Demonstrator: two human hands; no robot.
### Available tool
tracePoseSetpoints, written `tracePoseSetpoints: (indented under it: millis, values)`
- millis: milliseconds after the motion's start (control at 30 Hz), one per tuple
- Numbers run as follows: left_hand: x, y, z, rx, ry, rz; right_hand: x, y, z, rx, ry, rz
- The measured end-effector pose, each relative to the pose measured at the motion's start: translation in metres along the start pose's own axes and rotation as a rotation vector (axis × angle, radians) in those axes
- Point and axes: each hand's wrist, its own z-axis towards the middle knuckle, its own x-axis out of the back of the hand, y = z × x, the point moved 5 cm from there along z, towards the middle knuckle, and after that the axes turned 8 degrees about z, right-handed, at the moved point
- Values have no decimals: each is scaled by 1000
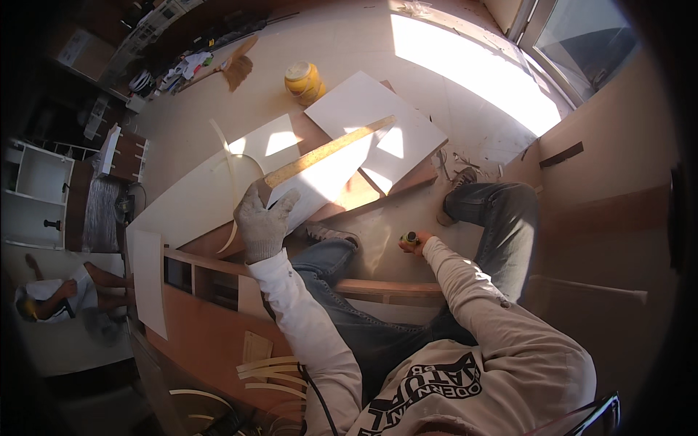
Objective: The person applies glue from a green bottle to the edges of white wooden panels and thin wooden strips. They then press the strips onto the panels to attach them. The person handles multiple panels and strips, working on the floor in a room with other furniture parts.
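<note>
My left hand (263,222), in a grey knit glove, grips the near end of a white board (325,183). The board is tilted on edge, its raw particle-coloured long edge facing up. Fingers are wrapped behind that end, thumb across the white face. Lower right, my right hand (419,246), without a glove, is closed round a small green thing with a dark round end (410,237); its kind cannot be made out. A thin pale strip (231,178) curves just left of the gloved hand.
White panels (376,120) lie overlapping on the floor ahead. Beyond them stand a yellow bucket (305,82) and a broom (237,67). A brown cabinet frame (203,320) lies beside my legs, with curved strips (273,369) on it. Another person (54,298) sits far left.
</note>
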Motion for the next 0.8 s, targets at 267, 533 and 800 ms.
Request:
tracePoseSetpoints:
  millis: [267, 533, 800]
  values:
    - [6, 32, 7, 112, -28, -97, 26, 3, 31, 37, -74, 260]
    - [-1, 39, 11, 137, -68, 5, 16, 8, 14, 74, -21, 360]
    - [-3, 41, 15, 113, -107, -9, 16, -5, 22, 47, -68, 271]
